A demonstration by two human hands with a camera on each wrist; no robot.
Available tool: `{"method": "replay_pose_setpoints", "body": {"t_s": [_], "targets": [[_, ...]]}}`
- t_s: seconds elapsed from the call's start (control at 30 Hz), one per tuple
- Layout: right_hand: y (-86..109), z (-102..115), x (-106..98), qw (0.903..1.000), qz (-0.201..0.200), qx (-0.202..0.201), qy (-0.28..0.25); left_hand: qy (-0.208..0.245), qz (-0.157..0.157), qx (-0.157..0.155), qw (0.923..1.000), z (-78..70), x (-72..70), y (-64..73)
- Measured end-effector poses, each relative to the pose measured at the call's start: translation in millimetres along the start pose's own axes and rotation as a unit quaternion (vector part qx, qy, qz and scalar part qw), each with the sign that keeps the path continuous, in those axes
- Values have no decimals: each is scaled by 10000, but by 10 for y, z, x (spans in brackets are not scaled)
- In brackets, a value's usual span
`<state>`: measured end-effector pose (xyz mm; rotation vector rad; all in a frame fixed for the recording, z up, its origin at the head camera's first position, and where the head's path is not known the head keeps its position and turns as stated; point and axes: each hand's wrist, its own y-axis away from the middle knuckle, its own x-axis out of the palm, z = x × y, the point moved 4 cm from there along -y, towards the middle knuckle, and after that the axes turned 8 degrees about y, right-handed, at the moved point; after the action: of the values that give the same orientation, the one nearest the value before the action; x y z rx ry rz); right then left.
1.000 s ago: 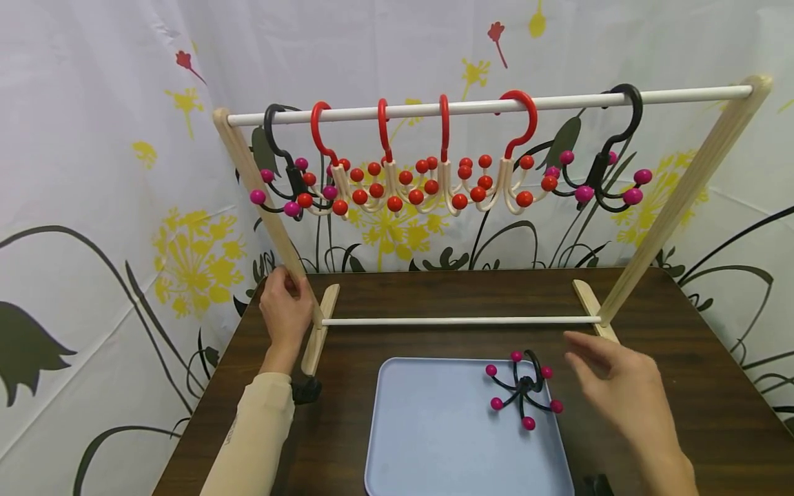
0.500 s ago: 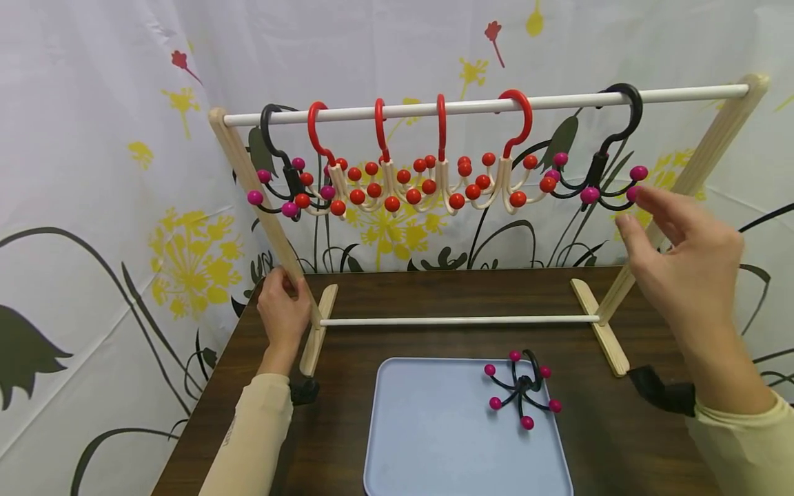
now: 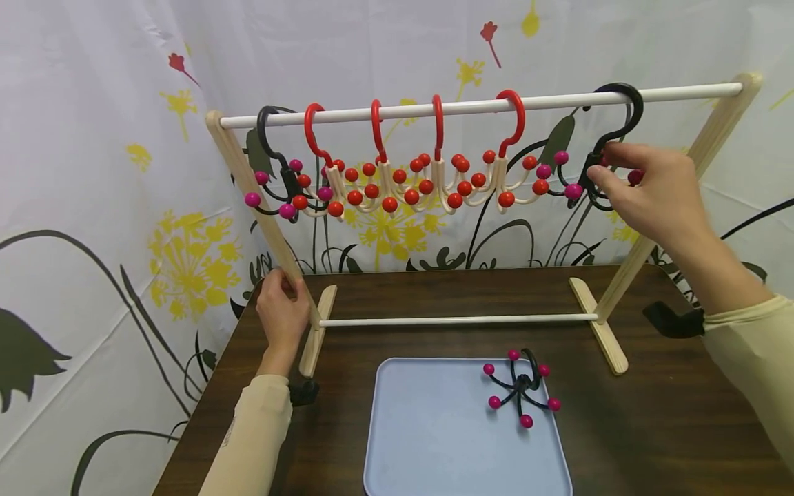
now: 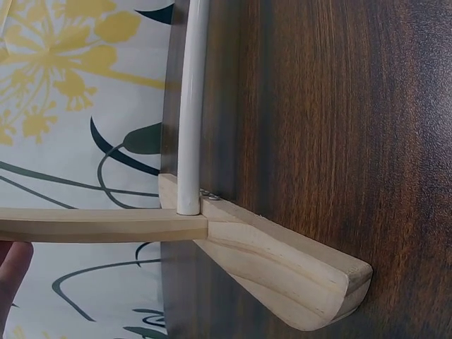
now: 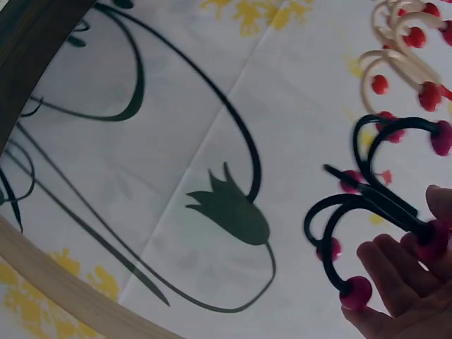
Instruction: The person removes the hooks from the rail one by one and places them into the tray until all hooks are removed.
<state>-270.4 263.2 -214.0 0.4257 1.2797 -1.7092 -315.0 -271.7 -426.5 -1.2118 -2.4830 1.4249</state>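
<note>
My left hand (image 3: 282, 310) grips the left wooden post (image 3: 263, 220) of a small clothes rack low down; in the left wrist view, fingertips (image 4: 15, 272) show right at the post's edge. At the right, my right hand (image 3: 660, 193) holds a black multi-arm hanger (image 3: 629, 114) with magenta balls by its stem, thumb in front. Its hook is still over the white top rail (image 3: 577, 101). The right wrist view shows this hanger (image 5: 378, 198) from below, partly hidden by the fingers. Several red-hooked hangers (image 3: 439, 127) and another black hanger (image 3: 288, 179) hang farther left on the rail.
A light blue tray (image 3: 434, 427) lies on the dark wooden table (image 3: 446, 293), with one more black hanger (image 3: 522, 386) on its right side. A white lower bar (image 3: 455, 321) joins the rack's two feet. Behind stands a flower-patterned curtain (image 3: 80, 193).
My right hand has risen from beside the tray to the rightmost black hanger and taken hold of it, turning it slightly. My left hand stays on the post.
</note>
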Motion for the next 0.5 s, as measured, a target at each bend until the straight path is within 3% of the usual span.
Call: {"method": "replay_pose_setpoints", "body": {"t_s": [0.23,0.5], "targets": [[-118,-5,137,9984,377,-307,289,32,20,0,10000,9,-9,-2],[-195,-3,152,9984,466,-146,296,59,-19,22,10000,0,5,4]]}}
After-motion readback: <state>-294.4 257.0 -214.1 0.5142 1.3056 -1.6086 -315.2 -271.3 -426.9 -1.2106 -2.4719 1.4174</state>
